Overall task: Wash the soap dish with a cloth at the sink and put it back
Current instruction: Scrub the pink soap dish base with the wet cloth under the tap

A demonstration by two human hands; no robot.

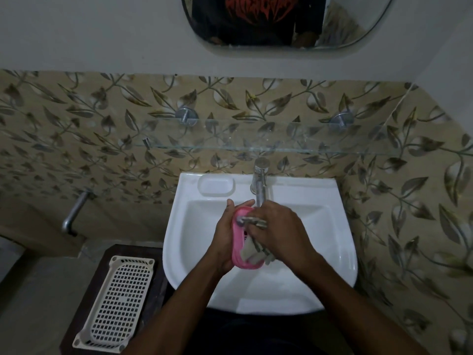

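Grips soap dish [237,248] in left hand [225,235] over sink [184,242]; presses cloth [253,252] clutched in right hand [280,231] into it.

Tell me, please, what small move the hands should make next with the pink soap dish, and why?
Probably the right hand should rub the cloth along the inside of the soap dish. The left hand grips the dish over the sink, just below the tap, and the cloth is pressed into it, so scrubbing looks like the fitting step before any rinse.
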